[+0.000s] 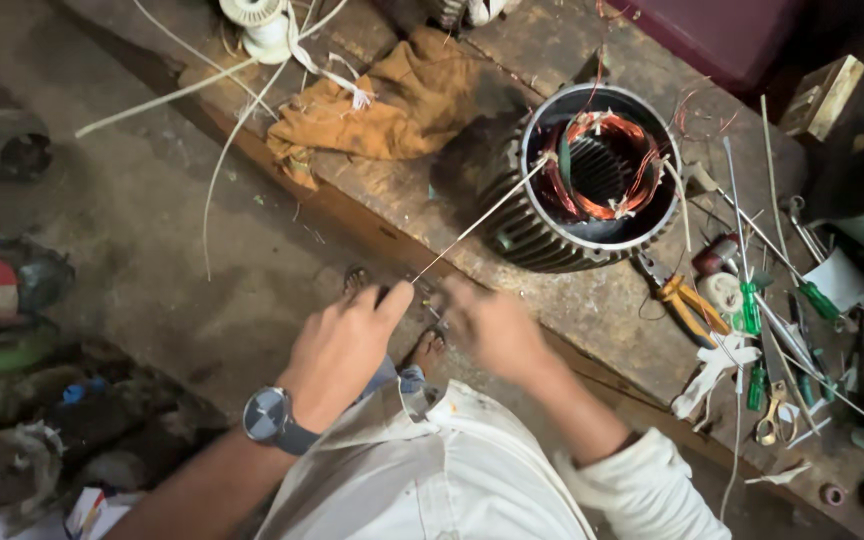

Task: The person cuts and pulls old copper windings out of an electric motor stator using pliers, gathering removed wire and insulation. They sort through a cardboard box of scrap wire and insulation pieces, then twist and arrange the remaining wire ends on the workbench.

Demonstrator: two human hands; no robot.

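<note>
Pliers (690,305) right of motor (577,195)

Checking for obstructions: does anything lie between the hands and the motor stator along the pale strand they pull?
Nothing visible does. The pale strand runs free from the left hand and blurred right hand over the bench edge to the stator.

We saw an orange rag (392,105) at the workbench's (592,310) far edge, orange-handled pliers (690,305) and green screwdrivers (752,310) toward its right end, white spool (264,25) at the far-left corner.

Cream rolled sleeves, grey wristwatch (270,417) — dark strap — on left wrist, sandalled feet
</note>
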